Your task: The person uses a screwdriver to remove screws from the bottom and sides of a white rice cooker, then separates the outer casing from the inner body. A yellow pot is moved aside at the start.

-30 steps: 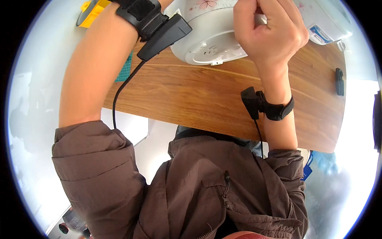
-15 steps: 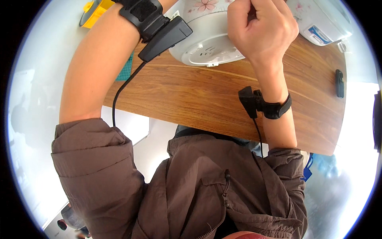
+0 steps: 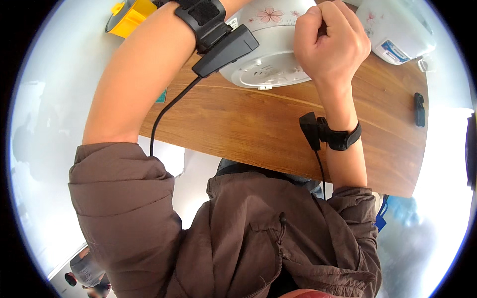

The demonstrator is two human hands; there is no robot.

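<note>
Here the right hand (image 3: 333,47), curled into a fist, overlaps the white flowered appliance (image 3: 271,37), back from the worktop's (image 3: 238,114) near edge; I cannot tell its grip, nor the out-of-view left hand's state. By the right edge, a white container (image 3: 397,25) bears a blue-and-white label (image 3: 394,52).

A white, rounded appliance (image 3: 268,39) printed with pink flowers shows over the desk (image 3: 238,111), its slotted oval panel (image 3: 273,74) facing the near edge, its far end out of view.

Head-worn fisheye — left of a pair, facing down, close over jacket (image 3: 233,223) and tabletop (image 3: 243,116)
</note>
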